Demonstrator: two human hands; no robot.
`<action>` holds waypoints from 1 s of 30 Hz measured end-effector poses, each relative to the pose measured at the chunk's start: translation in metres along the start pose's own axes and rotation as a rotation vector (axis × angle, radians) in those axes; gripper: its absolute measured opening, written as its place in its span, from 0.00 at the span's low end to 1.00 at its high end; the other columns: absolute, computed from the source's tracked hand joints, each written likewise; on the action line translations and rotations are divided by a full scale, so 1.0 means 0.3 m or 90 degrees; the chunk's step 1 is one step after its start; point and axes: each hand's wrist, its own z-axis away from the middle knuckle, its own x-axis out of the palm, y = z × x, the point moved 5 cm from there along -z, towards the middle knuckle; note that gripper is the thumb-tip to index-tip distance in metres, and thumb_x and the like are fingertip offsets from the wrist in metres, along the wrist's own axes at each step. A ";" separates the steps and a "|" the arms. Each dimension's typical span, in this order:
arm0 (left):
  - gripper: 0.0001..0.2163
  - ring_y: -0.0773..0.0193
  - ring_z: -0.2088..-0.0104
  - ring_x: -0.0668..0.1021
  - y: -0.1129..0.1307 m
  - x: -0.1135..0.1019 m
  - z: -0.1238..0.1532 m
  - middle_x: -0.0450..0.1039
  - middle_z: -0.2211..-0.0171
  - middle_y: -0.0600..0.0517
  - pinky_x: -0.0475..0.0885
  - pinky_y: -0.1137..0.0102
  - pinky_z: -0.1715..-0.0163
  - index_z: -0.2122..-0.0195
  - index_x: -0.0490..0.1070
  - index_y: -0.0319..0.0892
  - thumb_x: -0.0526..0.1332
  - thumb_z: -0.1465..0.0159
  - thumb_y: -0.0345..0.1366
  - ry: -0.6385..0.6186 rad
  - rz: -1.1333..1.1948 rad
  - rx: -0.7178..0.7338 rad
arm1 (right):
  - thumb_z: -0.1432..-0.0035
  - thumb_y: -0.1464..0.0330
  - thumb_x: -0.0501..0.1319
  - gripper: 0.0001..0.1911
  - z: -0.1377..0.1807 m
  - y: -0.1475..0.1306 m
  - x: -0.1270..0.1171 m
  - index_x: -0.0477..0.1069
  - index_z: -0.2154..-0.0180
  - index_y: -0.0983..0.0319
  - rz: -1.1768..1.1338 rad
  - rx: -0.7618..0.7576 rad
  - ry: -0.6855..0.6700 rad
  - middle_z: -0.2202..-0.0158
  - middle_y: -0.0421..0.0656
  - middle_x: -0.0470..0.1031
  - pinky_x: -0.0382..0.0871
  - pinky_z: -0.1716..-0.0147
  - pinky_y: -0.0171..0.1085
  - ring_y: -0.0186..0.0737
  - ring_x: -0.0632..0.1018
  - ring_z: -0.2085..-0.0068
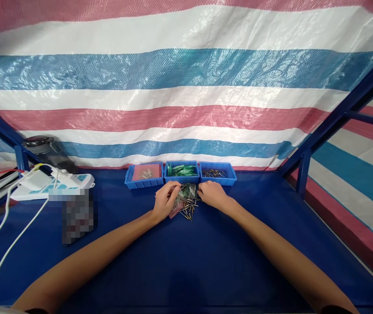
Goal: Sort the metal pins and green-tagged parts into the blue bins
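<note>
A mixed pile of slim metal pieces (191, 211), like small bits or pins, and little clear and pinkish plastic bags (175, 210) lies on the blue table between my hands. My left hand (166, 201) is at the pile's left side, thumb and fingers pinched together; what sits in the pinch is too small to name. At the right side, my right hand (212, 193) is closed with its fingertips by the pile, and its own fingers hide any held thing. Just behind the hands stand three blue bins: a left bin (144, 185), a middle bin (182, 179) and a right bin (226, 179).
The left bin holds a pink sheet and pale small pieces, the middle one green packets, the right one dark metal pieces. A white power strip (83, 181) with cables, a blurred dark object (78, 218) and a dark bottle (52, 152) are at left. Striped sheeting (186, 96) hangs behind.
</note>
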 end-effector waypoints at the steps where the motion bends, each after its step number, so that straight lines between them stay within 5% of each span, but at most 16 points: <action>1: 0.10 0.74 0.81 0.66 -0.001 0.000 0.000 0.67 0.75 0.56 0.62 0.77 0.78 0.61 0.69 0.41 0.53 0.34 0.39 -0.002 0.002 -0.001 | 0.39 0.65 0.51 0.14 -0.002 0.000 0.003 0.74 0.64 0.65 -0.006 0.007 0.002 0.62 0.52 0.76 0.64 0.63 0.38 0.47 0.77 0.60; 8: 0.10 0.72 0.78 0.70 -0.005 0.002 0.001 0.71 0.71 0.54 0.64 0.76 0.76 0.61 0.69 0.41 0.52 0.34 0.39 -0.003 0.001 0.001 | 0.40 0.68 0.53 0.11 -0.010 -0.013 0.016 0.74 0.67 0.62 -0.102 0.000 0.018 0.67 0.45 0.77 0.60 0.69 0.33 0.42 0.76 0.63; 15: 0.09 0.72 0.76 0.71 0.001 -0.001 0.003 0.72 0.68 0.53 0.66 0.76 0.75 0.61 0.69 0.41 0.52 0.34 0.39 -0.006 -0.002 0.007 | 0.42 0.67 0.56 0.12 0.000 -0.020 -0.008 0.71 0.57 0.61 -0.099 -0.023 0.107 0.59 0.45 0.74 0.61 0.67 0.34 0.41 0.75 0.61; 30: 0.09 0.72 0.78 0.69 0.006 0.000 0.000 0.71 0.69 0.52 0.65 0.76 0.77 0.61 0.70 0.41 0.53 0.34 0.38 -0.002 -0.015 0.017 | 0.41 0.57 0.56 0.19 0.008 -0.044 0.010 0.71 0.53 0.61 -0.053 -0.080 0.023 0.54 0.48 0.71 0.65 0.62 0.38 0.46 0.75 0.57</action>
